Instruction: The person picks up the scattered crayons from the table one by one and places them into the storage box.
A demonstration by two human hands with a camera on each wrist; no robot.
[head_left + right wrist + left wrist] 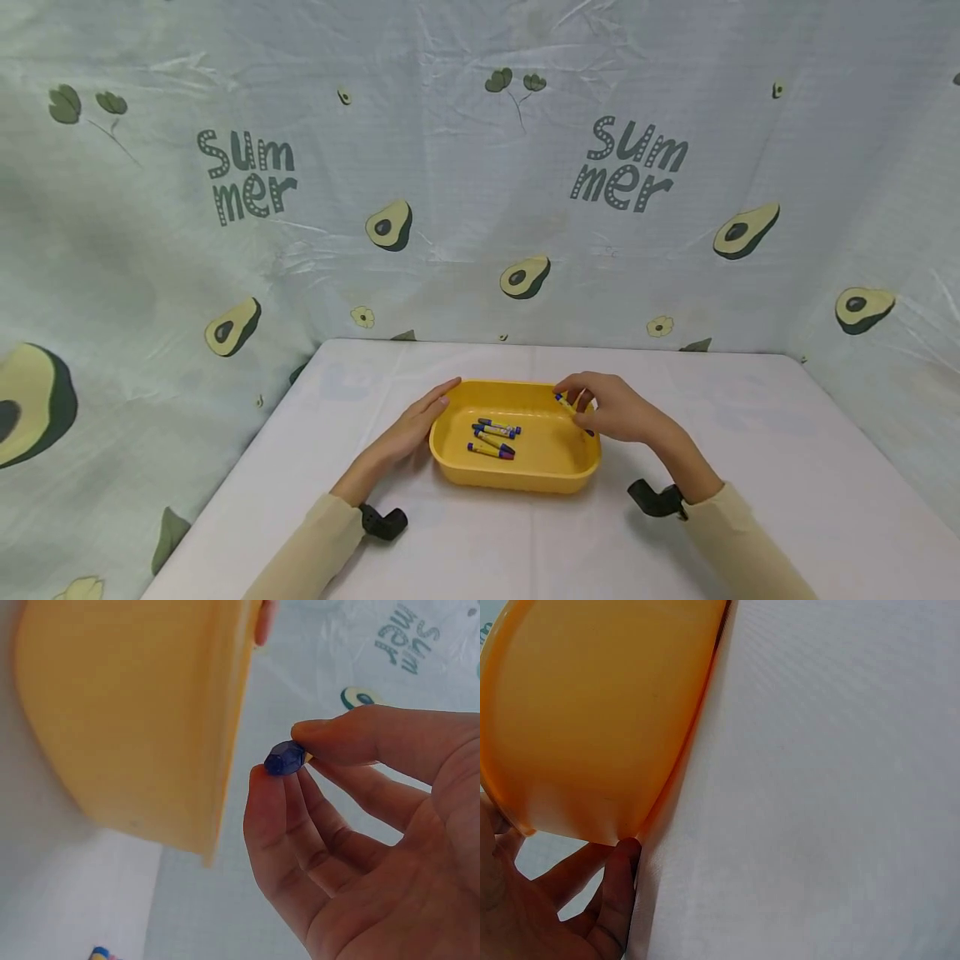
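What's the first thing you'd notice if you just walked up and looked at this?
A bright yellow tray in the middle of the white table, with a few crayons lying inside. The right hand pinches a blue crayon over the tray's right rim, while the left hand rests against its left side.

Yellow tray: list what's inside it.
The tray holds three or four crayons in a loose pile. The right hand pinches another crayon above the rim and covers the corner beneath.

Tray (pixel 517 479): on the table (pixel 750 467), in front of me.
Crayons (pixel 495 439): inside the tray.
My left hand (pixel 411 429): against the tray's left side.
My right hand (pixel 618 408): over the tray's right rim, pinching one crayon (pixel 564 402).
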